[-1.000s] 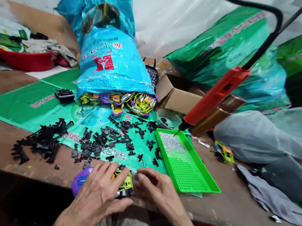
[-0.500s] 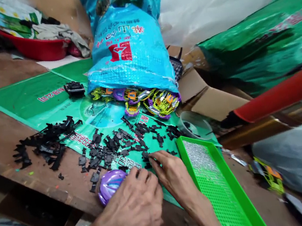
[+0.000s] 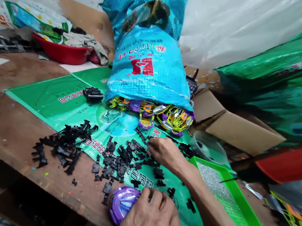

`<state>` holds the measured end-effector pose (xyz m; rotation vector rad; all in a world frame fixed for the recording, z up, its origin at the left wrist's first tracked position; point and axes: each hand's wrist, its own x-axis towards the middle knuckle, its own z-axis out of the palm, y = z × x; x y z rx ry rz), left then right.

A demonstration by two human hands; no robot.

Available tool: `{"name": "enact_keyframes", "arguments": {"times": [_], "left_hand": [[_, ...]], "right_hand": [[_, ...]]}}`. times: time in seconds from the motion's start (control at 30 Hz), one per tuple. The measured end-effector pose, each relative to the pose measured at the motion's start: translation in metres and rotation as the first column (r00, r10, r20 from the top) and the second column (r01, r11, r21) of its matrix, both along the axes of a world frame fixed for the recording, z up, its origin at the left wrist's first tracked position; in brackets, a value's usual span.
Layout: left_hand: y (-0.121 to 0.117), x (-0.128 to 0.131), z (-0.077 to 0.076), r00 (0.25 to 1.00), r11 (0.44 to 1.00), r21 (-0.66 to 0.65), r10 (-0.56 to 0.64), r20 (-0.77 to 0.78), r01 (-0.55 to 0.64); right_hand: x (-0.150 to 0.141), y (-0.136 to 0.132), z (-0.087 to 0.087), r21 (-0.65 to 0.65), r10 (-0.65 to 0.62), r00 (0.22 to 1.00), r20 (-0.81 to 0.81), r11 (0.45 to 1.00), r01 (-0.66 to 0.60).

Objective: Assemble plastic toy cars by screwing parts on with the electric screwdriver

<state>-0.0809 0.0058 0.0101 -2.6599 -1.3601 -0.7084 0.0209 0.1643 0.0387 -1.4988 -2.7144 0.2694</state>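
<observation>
My left hand (image 3: 150, 218) is at the front edge of the table, its fingers curled round a glossy purple toy car body (image 3: 124, 202) with blue streaks. The back of the hand hides part of the body. Farther forward, my right hand (image 3: 164, 152) is among the loose black plastic parts (image 3: 123, 156), its fingers bent together and pointing down. What those fingertips pinch, if anything, is hidden. A few more black parts (image 3: 158, 173) lie between the two hands, on a green printed sheet (image 3: 40, 97).
A green tray (image 3: 237, 191) of small silvery pieces stands right of my right forearm, by a clear round tub (image 3: 208, 145). Behind, a blue sack (image 3: 144, 59) spills yellow-and-purple toy car frames (image 3: 174, 118). A black pile (image 3: 65, 143), a red basin (image 3: 63, 52) and a cardboard box (image 3: 235, 125) surround the area.
My right hand has moved away from my left, forward into the black parts. My left hand stays on the purple car body. The camera view has shifted, so the scene sits farther right and lower.
</observation>
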Motion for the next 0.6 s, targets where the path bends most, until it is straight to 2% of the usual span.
{"name": "enact_keyframes", "arguments": {"times": [0.1, 0.23, 0.37, 0.47, 0.6], "left_hand": [[0.001, 0.001, -0.005, 0.997, 0.996, 0.063, 0.053, 0.052, -0.057], [0.002, 0.0, -0.007, 0.995, 0.996, 0.058, 0.068, 0.078, -0.073], [0.002, -0.002, -0.001, 0.998, 0.999, 0.01, 0.044, 0.051, -0.045], [0.0, -0.006, 0.006, 0.999, 0.999, -0.054, 0.003, 0.04, -0.001], [-0.002, -0.01, 0.008, 0.999, 0.997, -0.08, -0.01, 0.053, 0.014]], "right_hand": [[-0.02, 0.013, -0.011, -0.033, 0.004, 1.0, -0.023, 0.999, -0.005], [-0.038, 0.019, -0.024, -0.121, -0.015, 0.997, -0.078, 0.993, 0.005], [-0.038, 0.02, -0.021, -0.234, -0.099, 0.971, -0.217, 0.971, 0.047], [-0.027, 0.012, -0.01, -0.359, -0.224, 0.899, -0.377, 0.93, 0.081], [-0.005, -0.017, 0.006, -0.529, -0.434, 0.721, -0.539, 0.842, 0.111]]}}
